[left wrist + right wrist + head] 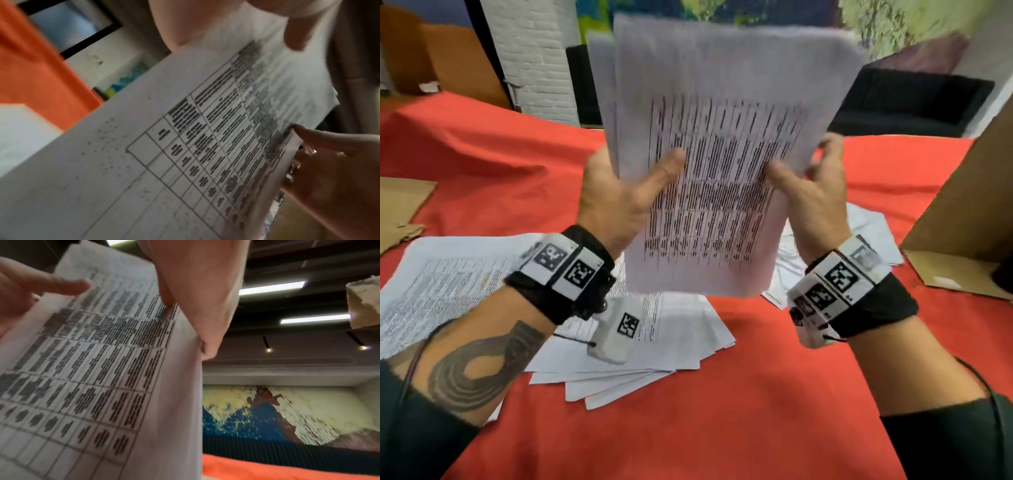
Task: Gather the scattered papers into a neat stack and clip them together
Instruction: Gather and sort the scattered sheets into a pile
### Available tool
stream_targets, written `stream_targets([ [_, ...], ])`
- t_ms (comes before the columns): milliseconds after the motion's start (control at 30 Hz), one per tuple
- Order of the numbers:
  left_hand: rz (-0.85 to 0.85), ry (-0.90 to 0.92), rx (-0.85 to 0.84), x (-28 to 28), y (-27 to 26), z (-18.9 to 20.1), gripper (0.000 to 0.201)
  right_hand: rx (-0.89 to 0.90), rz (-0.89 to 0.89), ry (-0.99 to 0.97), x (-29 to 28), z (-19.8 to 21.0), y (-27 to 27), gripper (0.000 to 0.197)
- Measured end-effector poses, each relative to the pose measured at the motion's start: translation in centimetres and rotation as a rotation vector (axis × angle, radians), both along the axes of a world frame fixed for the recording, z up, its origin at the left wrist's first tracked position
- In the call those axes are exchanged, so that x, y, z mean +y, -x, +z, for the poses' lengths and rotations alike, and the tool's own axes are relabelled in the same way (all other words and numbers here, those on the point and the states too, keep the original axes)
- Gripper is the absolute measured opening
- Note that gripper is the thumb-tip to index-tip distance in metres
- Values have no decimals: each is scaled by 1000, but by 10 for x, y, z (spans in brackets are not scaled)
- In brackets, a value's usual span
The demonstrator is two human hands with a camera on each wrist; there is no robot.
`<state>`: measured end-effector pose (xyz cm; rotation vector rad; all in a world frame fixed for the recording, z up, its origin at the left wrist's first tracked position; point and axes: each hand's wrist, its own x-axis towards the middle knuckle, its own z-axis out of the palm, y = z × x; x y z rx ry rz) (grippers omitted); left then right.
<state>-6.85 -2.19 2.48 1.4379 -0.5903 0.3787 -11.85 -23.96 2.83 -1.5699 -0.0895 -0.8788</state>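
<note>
Here, the bundle of white printed sheets with a ruled table [719,164] is held upright in the air above the table, its lower edge clear of the cloth, and the sheets are not yet flush: a second sheet shows past the left edge at about ten o'clock on the bundle. The left hand [619,198] pinches the left edge, thumb across the printed face and fingers behind; the right hand [815,198] holds the right edge the same way, thumb on the print at about four o'clock, though how its hidden fingers lie I cannot tell. To square it well, I judge the grip should slacken a little so the sheets can drop and settle as the lower edge is tapped on the table, then tighten again. More loose white printed pages [619,342] lie fanned at seven o'clock and a few more [873,226] at four o'clock, so much gathering remains; no clip is visible. The surface is a wrinkled red tablecloth [774,394], with flat brown cardboard [397,205] at nine o'clock and an open brown cardboard box [969,219] at three o'clock. Beyond stand a white brick pillar [537,58], a painted mural and a dark sofa [914,99].
</note>
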Motion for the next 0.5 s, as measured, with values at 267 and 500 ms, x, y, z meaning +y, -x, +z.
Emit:
stream_targets([
  [267,261,-126,84,-4,0,-24,16,86,-213,136,14,-22,2,12],
  [500,56,79,283,-2,2,-40,25,180,-157,134,25,-31,2,22],
])
